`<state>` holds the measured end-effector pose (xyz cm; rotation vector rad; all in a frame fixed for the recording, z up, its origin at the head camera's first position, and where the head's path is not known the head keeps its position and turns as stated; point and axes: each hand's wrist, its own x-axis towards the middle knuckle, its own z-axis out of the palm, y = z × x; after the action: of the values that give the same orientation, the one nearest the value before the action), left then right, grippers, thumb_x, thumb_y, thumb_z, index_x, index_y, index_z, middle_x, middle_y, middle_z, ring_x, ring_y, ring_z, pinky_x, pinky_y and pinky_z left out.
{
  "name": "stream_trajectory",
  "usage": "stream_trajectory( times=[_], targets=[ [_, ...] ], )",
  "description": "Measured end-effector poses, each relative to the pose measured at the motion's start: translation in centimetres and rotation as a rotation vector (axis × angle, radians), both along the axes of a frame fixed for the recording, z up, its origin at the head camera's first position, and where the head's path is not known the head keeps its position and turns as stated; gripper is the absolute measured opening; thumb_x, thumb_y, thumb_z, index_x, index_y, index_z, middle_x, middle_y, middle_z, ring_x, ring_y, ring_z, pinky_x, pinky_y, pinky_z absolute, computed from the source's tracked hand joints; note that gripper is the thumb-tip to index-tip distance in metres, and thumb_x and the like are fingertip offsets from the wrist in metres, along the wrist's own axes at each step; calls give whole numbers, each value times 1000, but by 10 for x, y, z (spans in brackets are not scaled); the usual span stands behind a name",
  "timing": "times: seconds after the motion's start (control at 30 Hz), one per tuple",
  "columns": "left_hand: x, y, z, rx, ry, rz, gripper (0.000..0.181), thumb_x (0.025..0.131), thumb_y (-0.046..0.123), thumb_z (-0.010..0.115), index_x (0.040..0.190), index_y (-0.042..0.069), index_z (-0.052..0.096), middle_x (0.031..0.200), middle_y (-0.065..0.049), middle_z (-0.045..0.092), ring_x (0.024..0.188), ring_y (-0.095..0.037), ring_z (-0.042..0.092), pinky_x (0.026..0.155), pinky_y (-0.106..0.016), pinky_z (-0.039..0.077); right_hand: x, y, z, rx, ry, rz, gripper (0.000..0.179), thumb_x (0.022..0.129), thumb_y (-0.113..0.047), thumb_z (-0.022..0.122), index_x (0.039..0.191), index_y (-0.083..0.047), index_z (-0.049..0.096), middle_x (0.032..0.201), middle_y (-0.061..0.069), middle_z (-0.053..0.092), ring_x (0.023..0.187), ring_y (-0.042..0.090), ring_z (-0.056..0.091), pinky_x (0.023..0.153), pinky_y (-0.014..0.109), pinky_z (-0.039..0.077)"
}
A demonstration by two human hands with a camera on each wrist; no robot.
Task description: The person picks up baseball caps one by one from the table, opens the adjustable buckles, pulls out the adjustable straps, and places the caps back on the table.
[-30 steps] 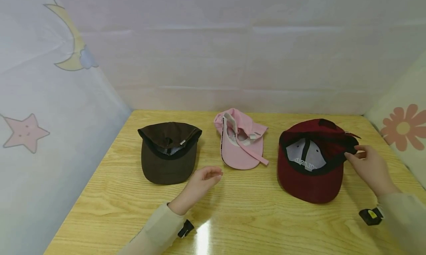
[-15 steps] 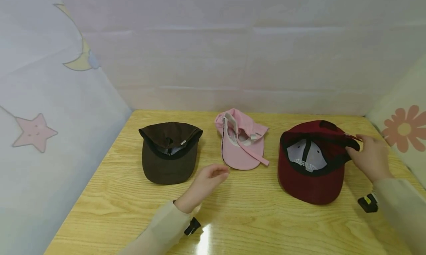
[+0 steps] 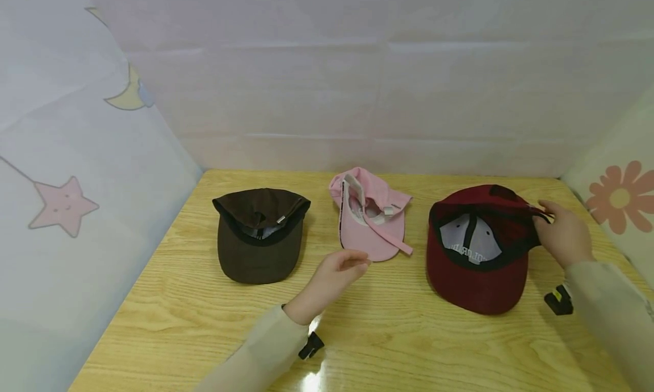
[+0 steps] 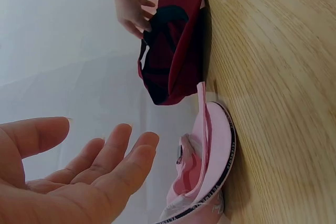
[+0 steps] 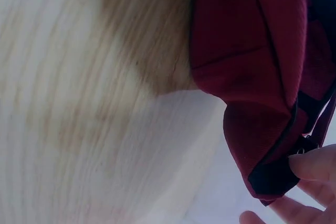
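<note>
A dark red cap (image 3: pixel 477 290) lies upturned on the right, its white-lined inside showing. My right hand (image 3: pixel 566 233) pinches its back edge near the strap, thumb on the dark inner band in the right wrist view. Left of it is a pink cap (image 3: pixel 373 244), also upturned, its loose strap (image 3: pixel 383 233) trailing across the brim. My left hand (image 3: pixel 334 275) holds nothing; in the head view its fingertips overlap the front of the pink brim. The left wrist view has these fingers (image 4: pixel 118 171) loosely bent, apart from the pink cap.
A dark brown cap (image 3: pixel 259 261) lies upturned on the left of the wooden table (image 3: pixel 409 346). Pale cloth walls stand behind and at both sides, printed with a star (image 3: pixel 63 206) and a flower (image 3: pixel 619 197). Each wrist wears a small black device (image 3: pixel 559 300).
My left hand has moved right, from beside the brown cap to the pink brim. The right hand has shifted slightly up and left at the red cap's edge. The caps stay almost in place.
</note>
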<state>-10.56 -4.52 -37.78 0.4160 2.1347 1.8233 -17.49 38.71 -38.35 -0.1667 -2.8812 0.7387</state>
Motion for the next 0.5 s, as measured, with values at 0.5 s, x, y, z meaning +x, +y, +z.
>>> stream_trajectory(
  times=[0.5],
  targets=[
    [-6, 19, 0, -32, -13, -13, 33, 100, 13, 56, 125, -9, 57, 117, -18, 63, 109, -30, 60, 91, -34, 49, -5, -12, 5, 10, 106, -59, 37, 100, -14, 46, 125, 12, 56, 116, 40, 54, 94, 54, 54, 59, 43, 41]
  ],
)
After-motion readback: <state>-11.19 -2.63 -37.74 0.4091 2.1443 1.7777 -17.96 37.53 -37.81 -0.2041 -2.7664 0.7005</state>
